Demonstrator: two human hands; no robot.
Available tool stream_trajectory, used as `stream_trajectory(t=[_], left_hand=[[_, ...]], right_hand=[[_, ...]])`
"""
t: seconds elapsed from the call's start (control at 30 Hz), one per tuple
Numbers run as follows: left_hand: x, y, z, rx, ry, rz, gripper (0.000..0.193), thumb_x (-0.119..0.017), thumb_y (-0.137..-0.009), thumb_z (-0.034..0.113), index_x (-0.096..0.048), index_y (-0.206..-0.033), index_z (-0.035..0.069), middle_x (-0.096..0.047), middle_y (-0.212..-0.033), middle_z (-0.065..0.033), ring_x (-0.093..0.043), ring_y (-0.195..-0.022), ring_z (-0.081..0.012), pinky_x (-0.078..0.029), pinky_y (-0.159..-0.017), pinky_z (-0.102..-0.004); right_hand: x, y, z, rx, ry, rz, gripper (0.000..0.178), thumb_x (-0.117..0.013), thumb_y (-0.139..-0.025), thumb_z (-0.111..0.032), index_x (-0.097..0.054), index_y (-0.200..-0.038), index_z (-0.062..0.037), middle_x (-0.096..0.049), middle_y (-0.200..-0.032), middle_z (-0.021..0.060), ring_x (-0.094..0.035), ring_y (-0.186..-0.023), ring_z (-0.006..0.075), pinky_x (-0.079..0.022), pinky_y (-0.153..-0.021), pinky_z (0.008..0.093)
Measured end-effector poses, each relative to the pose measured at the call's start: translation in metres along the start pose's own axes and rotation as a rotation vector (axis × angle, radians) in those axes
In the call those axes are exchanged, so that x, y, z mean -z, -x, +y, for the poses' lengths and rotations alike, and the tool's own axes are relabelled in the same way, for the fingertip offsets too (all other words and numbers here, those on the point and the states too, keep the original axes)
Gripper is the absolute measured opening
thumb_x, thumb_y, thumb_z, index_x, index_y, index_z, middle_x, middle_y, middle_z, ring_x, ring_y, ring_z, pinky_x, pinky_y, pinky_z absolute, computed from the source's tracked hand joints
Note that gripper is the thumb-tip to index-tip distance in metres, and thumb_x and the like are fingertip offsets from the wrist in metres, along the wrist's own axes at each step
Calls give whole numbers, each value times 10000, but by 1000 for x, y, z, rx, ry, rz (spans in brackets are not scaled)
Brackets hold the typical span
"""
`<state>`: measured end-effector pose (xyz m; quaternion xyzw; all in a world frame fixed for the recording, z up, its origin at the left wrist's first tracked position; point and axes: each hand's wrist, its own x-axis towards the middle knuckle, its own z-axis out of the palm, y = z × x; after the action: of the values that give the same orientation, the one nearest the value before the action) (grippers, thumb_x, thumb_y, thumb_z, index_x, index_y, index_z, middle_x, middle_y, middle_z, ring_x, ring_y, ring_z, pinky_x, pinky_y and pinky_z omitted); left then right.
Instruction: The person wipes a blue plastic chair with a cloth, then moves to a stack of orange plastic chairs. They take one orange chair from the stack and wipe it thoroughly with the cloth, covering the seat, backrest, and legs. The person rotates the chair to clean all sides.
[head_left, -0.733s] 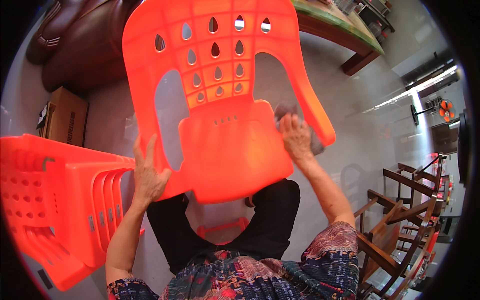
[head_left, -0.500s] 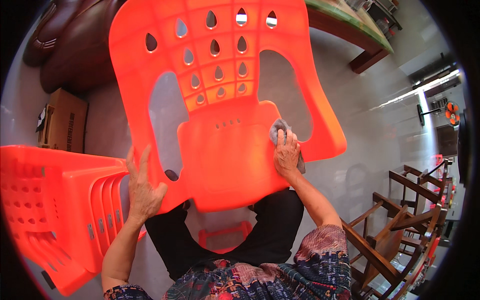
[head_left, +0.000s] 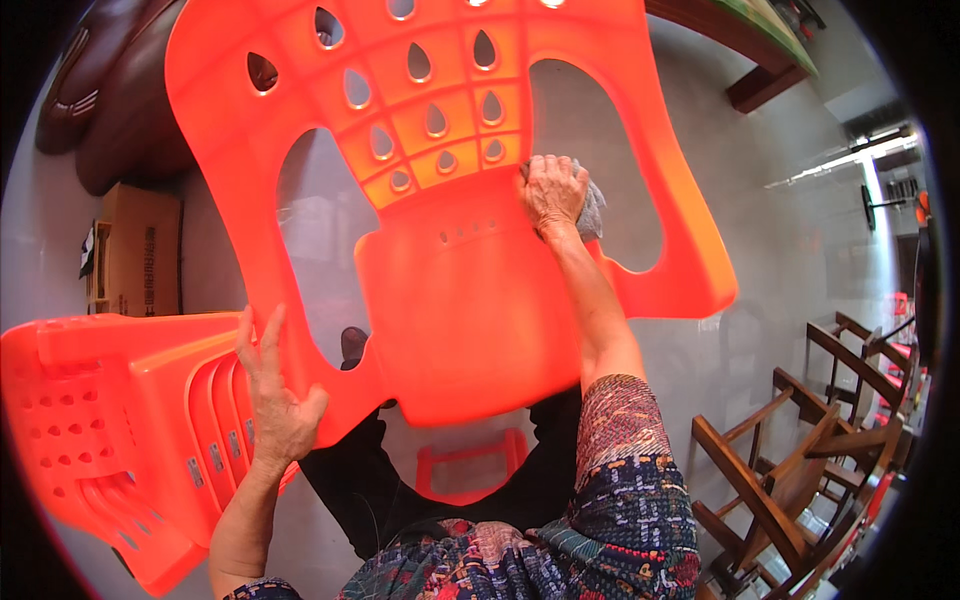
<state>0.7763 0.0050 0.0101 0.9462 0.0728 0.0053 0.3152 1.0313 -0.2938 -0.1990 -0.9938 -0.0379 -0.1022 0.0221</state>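
An orange-red plastic armchair (head_left: 460, 310) with teardrop holes in its backrest stands before me, its seat over my knees. My right hand (head_left: 555, 195) is closed on a grey cloth (head_left: 592, 210) and presses it to the chair where the seat meets the backrest, beside the right armrest opening. Part of the cloth hangs out past the fingers. My left hand (head_left: 278, 395) rests against the outer side of the left armrest, fingers stretched along it and thumb apart.
Stacked red plastic chairs (head_left: 130, 420) lie at the left, with a cardboard box (head_left: 145, 250) behind. A brown leather sofa (head_left: 130, 100) is far left. Wooden chairs (head_left: 790, 480) stand at right, a wooden table (head_left: 745, 50) far right. A small red stool (head_left: 470, 465) is beneath me.
My right hand has slid the cloth from the seat's right edge up to the backrest's base. The chair appears larger and slightly shifted in view. My left hand stays at the armrest.
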Motion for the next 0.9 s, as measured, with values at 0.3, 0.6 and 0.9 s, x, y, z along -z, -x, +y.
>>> stream_trajectory(t=[0.3,0.6,0.9], left_hand=[[3,3,1,54,15,16,798,-509,-634,0,-361,-1408,125,-187,-1456,-163,-306,-1335,-348,-416,-976,-395],[-3,1,-13,-51,-57,105,744,-585,-656,62,-384,-1368,141,-212,-1428,-209,-366,-1275,-445,-439,-954,-451],[-7,0,-13,-50,-14,77,749,-567,-676,65,-373,-1394,157,-214,-1427,-194,-296,-1332,-383,-342,-1053,-427]], right_hand=[[36,110,32,468,60,59,641,-595,-819,-445,-442,-1328,-88,-387,-1403,91,-324,-1307,251,-262,-1024,476],[73,184,76,431,25,41,480,-557,-837,-254,-470,-1292,-129,-443,-1335,58,-406,-1217,251,-344,-953,448],[84,262,143,-267,-1072,83,269,-462,-884,-85,-534,-1132,-6,-541,-1070,134,-526,-1025,300,-406,-900,440]])
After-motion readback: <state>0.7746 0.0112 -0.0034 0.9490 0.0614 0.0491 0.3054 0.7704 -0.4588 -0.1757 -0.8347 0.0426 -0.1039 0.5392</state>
